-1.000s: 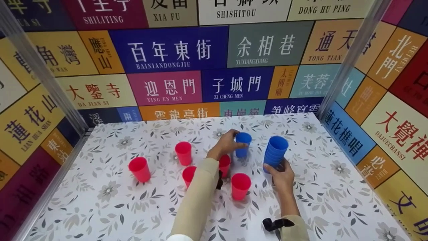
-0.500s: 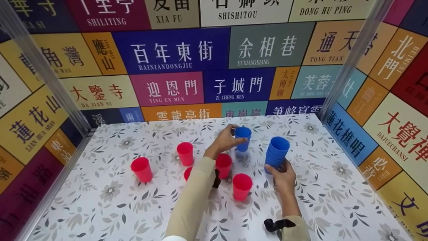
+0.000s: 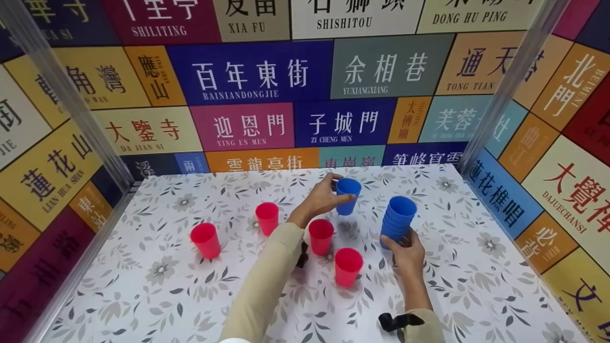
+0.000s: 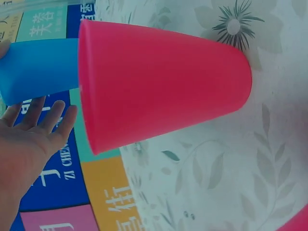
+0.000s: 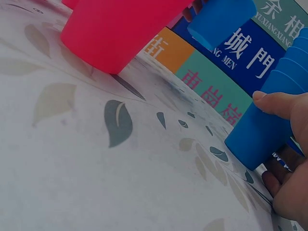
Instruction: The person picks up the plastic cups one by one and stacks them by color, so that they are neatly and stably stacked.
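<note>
My left hand [image 3: 318, 202] pinches a single blue cup [image 3: 348, 202] between thumb and fingers at the far side of the table. In the right wrist view that cup [image 5: 219, 21] hangs tilted above the tabletop. My right hand [image 3: 409, 252] grips the lower part of a stack of nested blue cups [image 3: 398, 219], its thumb [image 5: 276, 103] along the near side. One red cup [image 3: 320, 237] stands upright just below my left wrist; another red cup [image 3: 348, 267] is nearer me, between my arms.
Farther left stand two more upright red cups, an outer one [image 3: 205, 240] and an inner one [image 3: 267, 218]. A white floral cloth [image 3: 157, 305] covers the table. Panels with printed characters [image 3: 252, 71] enclose its back and sides, and clear posts [image 3: 495, 90] rise at the back corners.
My left hand has raised the single blue cup slightly and moved it away from me. My left sleeve now hides one red cup seen before. My right hand keeps its hold on the stack.
</note>
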Available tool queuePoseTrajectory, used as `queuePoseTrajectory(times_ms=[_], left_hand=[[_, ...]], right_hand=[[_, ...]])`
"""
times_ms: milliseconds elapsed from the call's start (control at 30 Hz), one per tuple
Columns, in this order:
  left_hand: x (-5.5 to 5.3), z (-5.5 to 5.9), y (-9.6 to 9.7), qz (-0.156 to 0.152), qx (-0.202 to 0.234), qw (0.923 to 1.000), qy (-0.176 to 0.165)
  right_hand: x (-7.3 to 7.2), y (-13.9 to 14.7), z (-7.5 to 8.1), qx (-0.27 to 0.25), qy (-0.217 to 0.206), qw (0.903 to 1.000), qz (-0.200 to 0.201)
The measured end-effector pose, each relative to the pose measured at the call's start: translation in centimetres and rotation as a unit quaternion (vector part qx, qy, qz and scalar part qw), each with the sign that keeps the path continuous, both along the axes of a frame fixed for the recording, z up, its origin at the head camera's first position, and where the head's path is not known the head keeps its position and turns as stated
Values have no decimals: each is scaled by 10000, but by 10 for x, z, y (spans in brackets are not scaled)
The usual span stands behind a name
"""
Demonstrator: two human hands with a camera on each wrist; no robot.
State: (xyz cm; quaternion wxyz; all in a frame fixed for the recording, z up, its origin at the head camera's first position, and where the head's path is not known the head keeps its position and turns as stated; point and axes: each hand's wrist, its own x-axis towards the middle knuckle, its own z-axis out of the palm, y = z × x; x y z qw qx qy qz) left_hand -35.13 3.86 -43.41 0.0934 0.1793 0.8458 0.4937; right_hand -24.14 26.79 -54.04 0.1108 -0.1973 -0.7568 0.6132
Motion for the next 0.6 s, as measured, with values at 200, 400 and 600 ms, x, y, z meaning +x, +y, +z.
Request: queuePoseTrajectory(times_ms=[200, 400, 600], left_hand=[[9, 12, 2, -29, 154, 9999, 47], [17, 21, 5, 204, 635, 9977, 153], [28, 33, 10, 188, 810, 9961, 293]], right_hand=[[2, 1, 0, -42, -39, 10000, -3], [1, 1, 0, 22, -38, 10000, 10], [0, -1, 1, 9, -9, 10000, -6]])
